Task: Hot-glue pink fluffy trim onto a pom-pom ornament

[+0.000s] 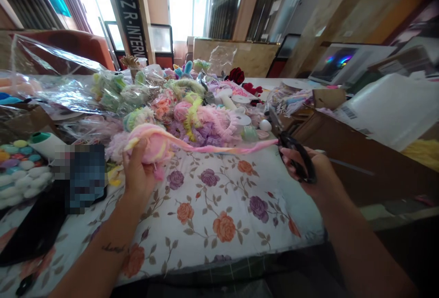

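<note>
My left hand (139,165) is closed around a ball of soft pink and yellow yarn (151,140) over the flowered cloth. A thick strand (222,150) runs from that ball across to my right hand (305,165), nearly straight between the two. Black-handled scissors (297,154) are in my right hand, their blades pointing up and away. The strand's far end meets my right fingers beside the scissors; exactly how it is pinched there is too blurred to make out.
A heap of colourful yarn and trims (202,115) with clear plastic wrapping lies behind my hands. Pompoms (25,177) and a partly blurred-out dark device (87,177) are at left. Cardboard boxes (360,151) and a white package (391,106) stand at right.
</note>
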A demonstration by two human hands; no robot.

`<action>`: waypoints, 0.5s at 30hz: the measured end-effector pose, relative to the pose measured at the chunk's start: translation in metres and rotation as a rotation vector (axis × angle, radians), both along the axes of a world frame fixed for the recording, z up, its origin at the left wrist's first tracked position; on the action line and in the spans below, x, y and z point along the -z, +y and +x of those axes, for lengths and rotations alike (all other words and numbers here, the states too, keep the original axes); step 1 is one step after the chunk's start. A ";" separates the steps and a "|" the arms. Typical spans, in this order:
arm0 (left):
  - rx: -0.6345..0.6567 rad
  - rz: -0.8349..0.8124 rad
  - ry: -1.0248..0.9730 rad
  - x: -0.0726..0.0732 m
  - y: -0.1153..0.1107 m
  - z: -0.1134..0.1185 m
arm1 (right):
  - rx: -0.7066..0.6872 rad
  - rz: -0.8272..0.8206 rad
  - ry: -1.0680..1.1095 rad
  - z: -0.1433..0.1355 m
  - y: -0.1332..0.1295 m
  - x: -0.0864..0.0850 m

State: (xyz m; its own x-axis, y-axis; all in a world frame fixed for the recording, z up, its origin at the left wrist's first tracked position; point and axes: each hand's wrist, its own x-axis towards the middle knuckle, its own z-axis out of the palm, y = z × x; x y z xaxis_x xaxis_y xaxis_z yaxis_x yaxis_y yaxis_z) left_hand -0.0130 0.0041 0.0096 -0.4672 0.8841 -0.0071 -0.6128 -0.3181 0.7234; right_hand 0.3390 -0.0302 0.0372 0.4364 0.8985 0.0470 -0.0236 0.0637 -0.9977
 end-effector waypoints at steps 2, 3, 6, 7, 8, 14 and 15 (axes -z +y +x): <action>0.002 -0.005 -0.002 0.001 0.001 0.000 | 0.003 -0.005 0.063 -0.001 0.006 0.001; -0.010 -0.006 -0.004 0.001 0.002 0.000 | 0.028 0.017 0.067 -0.002 0.008 0.001; -0.086 -0.001 -0.022 -0.001 0.004 -0.002 | 0.058 0.021 0.046 -0.001 0.013 0.001; -0.112 0.006 -0.034 -0.002 0.005 -0.003 | 0.065 0.015 0.029 -0.001 0.014 0.001; -0.129 0.013 -0.043 -0.003 0.005 -0.003 | 0.074 0.006 0.006 -0.001 0.015 0.002; 0.016 -0.014 -0.013 -0.001 0.003 0.001 | 0.229 0.070 -0.122 -0.009 0.017 0.006; 0.034 -0.012 -0.020 0.000 0.003 0.003 | 0.233 0.089 -0.118 -0.013 0.015 0.005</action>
State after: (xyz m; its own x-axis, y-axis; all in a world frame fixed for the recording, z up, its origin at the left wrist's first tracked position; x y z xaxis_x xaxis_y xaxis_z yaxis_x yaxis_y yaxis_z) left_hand -0.0103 0.0072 0.0100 -0.4367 0.8992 -0.0272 -0.6378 -0.2882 0.7142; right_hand 0.3257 -0.0148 0.0324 0.6174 0.7647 0.1843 0.1180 0.1417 -0.9829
